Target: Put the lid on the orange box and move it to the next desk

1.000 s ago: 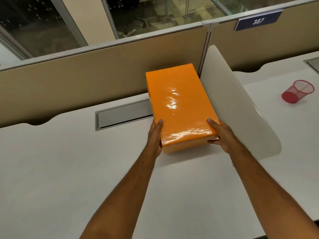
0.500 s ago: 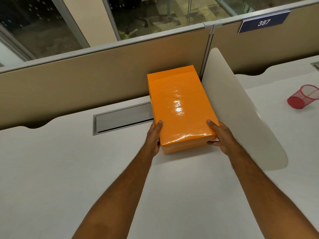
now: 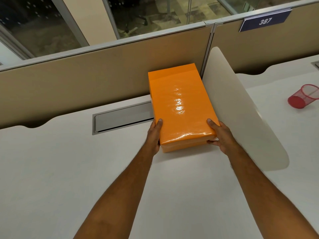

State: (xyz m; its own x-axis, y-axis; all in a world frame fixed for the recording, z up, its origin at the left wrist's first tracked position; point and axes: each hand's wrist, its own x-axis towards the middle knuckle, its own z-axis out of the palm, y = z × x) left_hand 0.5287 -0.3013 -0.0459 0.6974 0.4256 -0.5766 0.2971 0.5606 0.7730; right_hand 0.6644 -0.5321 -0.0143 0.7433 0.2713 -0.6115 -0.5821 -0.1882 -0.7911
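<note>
The orange box lies lengthwise on the white desk, its glossy lid on top and a thin strip of the base showing under the near edge. My left hand grips the box's near left corner, thumb on the lid. My right hand grips the near right corner, thumb on the lid and fingers under the side. The box's far end reaches the beige partition.
A white curved divider stands right beside the box, separating this desk from the neighbouring desk. A red mesh cup lies tipped on that desk. A grey cable tray is set into the desk left of the box. A beige partition runs along the back.
Both hands keep the same grip on the box's near corners. The view has shifted slightly to the left; the box itself has hardly moved.
</note>
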